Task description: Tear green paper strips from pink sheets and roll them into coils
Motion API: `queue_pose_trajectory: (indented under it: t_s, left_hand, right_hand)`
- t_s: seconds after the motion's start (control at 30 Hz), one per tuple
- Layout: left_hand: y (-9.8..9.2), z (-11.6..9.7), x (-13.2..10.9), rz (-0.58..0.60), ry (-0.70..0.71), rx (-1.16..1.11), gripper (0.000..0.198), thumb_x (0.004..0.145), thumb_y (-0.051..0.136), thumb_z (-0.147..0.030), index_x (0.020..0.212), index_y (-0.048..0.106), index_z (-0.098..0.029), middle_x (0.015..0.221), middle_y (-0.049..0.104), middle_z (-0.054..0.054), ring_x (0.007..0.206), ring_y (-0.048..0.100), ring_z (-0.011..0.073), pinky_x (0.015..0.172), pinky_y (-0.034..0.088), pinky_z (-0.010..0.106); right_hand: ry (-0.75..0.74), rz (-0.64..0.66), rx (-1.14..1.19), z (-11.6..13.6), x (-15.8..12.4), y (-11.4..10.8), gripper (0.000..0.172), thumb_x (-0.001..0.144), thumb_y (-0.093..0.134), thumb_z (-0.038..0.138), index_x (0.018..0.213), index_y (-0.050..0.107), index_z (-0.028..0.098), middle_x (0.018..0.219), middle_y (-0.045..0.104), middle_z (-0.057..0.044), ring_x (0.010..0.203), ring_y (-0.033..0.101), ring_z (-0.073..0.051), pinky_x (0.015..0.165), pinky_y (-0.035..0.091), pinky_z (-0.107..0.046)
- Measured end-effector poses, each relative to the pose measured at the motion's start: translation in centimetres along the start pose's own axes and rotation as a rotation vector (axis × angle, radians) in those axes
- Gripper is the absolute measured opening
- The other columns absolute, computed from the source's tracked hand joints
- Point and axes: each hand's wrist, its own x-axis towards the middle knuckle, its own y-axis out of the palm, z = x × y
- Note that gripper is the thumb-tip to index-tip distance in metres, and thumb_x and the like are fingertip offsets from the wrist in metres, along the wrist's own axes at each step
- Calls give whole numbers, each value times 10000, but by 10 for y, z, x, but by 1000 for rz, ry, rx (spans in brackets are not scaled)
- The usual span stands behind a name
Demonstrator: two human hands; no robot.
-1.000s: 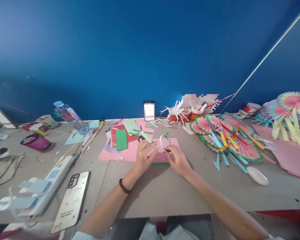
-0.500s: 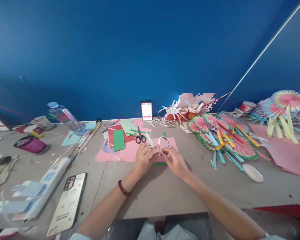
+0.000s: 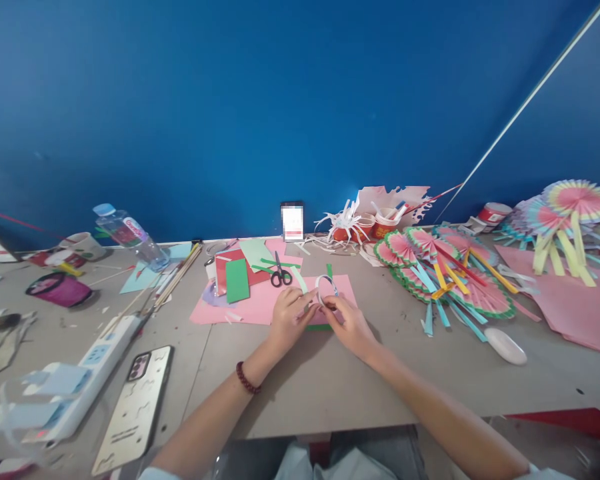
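Both my hands meet above the front part of a pink paper sheet (image 3: 263, 308). In my right hand (image 3: 349, 323), thumb and fingers close on a thin white ring that looks like a roll of tape (image 3: 319, 288), standing on edge. My left hand (image 3: 291, 317) has its fingers pinched together just left of the ring; what lies between them is too small to make out. Behind that hand a pale green paper strip (image 3: 299, 279) sticks up at a slant. Black-handled scissors (image 3: 281, 276) lie beyond my left hand, beside a green paper rectangle (image 3: 237, 281).
Paper fans (image 3: 445, 267) are piled to the right, near a white oval object (image 3: 506, 346). To the left are a phone (image 3: 135, 407), a power strip (image 3: 97, 373), thin sticks (image 3: 177, 277) and a tilted bottle (image 3: 133, 237). A lit screen (image 3: 293, 221) leans on the blue wall.
The white ring has lowered and shifted slightly in my right hand. Both hands stay in nearly the same place.
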Motion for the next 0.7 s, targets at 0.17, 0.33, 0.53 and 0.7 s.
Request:
queue_pose_trajectory:
  t_s: [0.17,0.33,0.53,0.7]
  left_hand:
    - [0,0,-2,-16,44,60,161,985,640,-260,1116,727,-228,687,583,1,698,563,187,631,456,324]
    - [-2,-4,1,-17,-7,15,132,986,636,-265,1039,745,-215,699,614,21,716,581,195,638,467,327]
    - [-5,-8,6,3,-122,-114,131,983,638,-278,931,738,-212,764,682,30,730,584,179,683,489,318]
    - [-8,-11,8,26,-120,-167,123,969,648,-251,876,716,-208,734,666,18,722,596,178,674,489,313]
  right_hand:
    - [51,104,144,4,1,-1,197,932,521,259,1067,647,191,916,778,-80,849,755,-216,825,611,-359]
    - [75,134,172,5,1,-1,232,928,504,244,1110,642,199,976,784,-95,900,764,-231,848,615,-382]
    - [128,105,125,3,0,1,262,952,499,305,1132,667,217,1039,792,-96,972,768,-242,864,618,-389]
    - [194,46,119,2,2,0,320,946,518,336,1220,655,243,1036,808,-80,979,782,-245,870,621,-375]
